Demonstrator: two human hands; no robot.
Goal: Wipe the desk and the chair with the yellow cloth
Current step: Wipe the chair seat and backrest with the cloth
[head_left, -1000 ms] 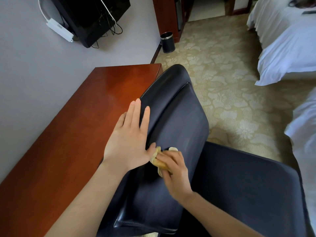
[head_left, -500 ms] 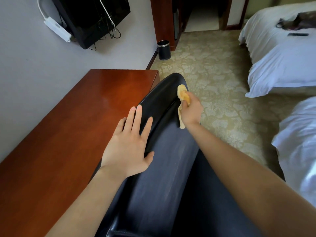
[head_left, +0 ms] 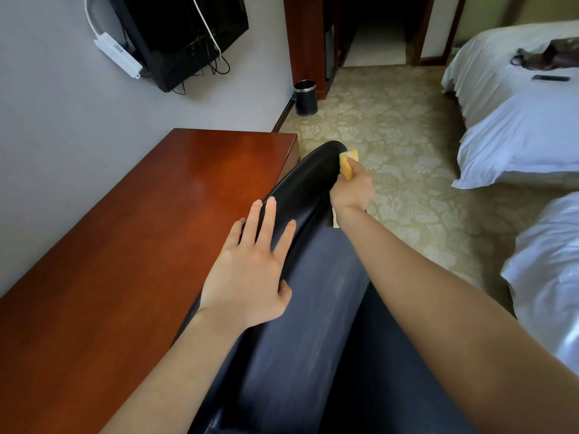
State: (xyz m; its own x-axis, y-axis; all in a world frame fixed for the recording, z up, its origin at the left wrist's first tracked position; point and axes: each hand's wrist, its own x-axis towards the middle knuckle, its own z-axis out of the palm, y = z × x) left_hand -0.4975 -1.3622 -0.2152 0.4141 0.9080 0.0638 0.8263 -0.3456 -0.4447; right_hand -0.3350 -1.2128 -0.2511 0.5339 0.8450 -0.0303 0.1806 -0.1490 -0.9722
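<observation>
Right hand (head_left: 352,189) carried yellow cloth (head_left: 347,164) from beside left hand (head_left: 247,277) up to chair (head_left: 313,173) top edge.

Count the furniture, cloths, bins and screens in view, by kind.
Desk: 1
Chair: 1
Yellow cloth, gripped by the right hand at the chair's top edge: 1
Beds: 2, the far bed and the near bed
Waste bin: 1
Television on the wall: 1
Total: 7
</observation>
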